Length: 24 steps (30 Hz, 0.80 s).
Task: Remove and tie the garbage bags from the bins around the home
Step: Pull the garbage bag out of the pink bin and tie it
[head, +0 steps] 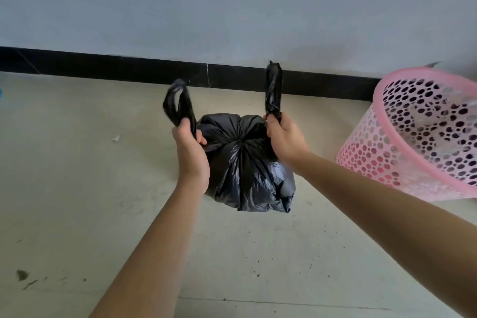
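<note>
Hands, left hand [189,152] and right hand [284,138], each grip a handle loop of the soft, light-looking black garbage bag [245,162], fingers curled tight; pink bin [423,134] nearby.

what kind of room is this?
Likely a plain room in a home, at a wall's foot: pale floor, black baseboard, pink perforated plastic bin. Both hands hold a black plastic garbage bag.

The pale floor [77,188] in front of me is sprinkled with dark specks, with a darker smudge [22,275] at my lower left. A small white scrap [116,138] lies at left; the pink perforated bin [374,162] stands at right.
</note>
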Tool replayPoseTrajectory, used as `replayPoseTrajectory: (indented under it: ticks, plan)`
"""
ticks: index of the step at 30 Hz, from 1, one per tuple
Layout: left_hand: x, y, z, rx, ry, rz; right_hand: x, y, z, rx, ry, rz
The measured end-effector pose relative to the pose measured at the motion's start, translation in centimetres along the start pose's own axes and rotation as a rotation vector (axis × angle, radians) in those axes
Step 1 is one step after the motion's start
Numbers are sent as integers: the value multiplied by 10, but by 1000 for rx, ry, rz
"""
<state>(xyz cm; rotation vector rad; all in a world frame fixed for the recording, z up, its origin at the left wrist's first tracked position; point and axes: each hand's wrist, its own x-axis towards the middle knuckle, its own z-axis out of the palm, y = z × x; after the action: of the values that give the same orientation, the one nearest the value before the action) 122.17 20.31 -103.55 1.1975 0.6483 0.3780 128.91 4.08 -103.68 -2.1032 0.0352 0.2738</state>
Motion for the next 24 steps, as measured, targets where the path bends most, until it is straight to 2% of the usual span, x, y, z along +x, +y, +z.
replayPoseTrajectory:
  ticks: [2, 4, 6, 8, 11, 14, 16, 17, 19, 22, 24]
  plan:
    - [-4, 6, 6, 237, -101, 230, -6, -8, -5, -76, -54, -133]
    - [-3, 7, 13, 347, -110, 343, -11, -13, -8, -166, -67, -280]
    - [0, 11, 15, 237, -113, 264, -13, -10, -12, -249, -64, -391]
    - [6, 12, 15, 67, -151, 64, -14, -4, -15, -301, -98, -457]
    - [10, 13, 11, 142, -248, -129, -13, -3, -20, -346, -199, -523]
    - [15, 15, 1, 162, -541, -274, -12, -10, -25, -448, -323, -546]
    - [13, 19, -5, 206, -792, -279, -12, -17, -29, -491, -439, -479]
    - [10, 20, -6, 217, -851, -265, -11, -21, -31, -508, -485, -449]
    - [6, 21, -5, 180, -784, -280, -10, -26, -33, -528, -517, -414]
    - [4, 20, 0, 74, -562, -305, -8, -27, -40, -328, -547, -236]
    - [2, 19, 2, 23, -492, -332, -10, -20, -43, -274, -557, -160]
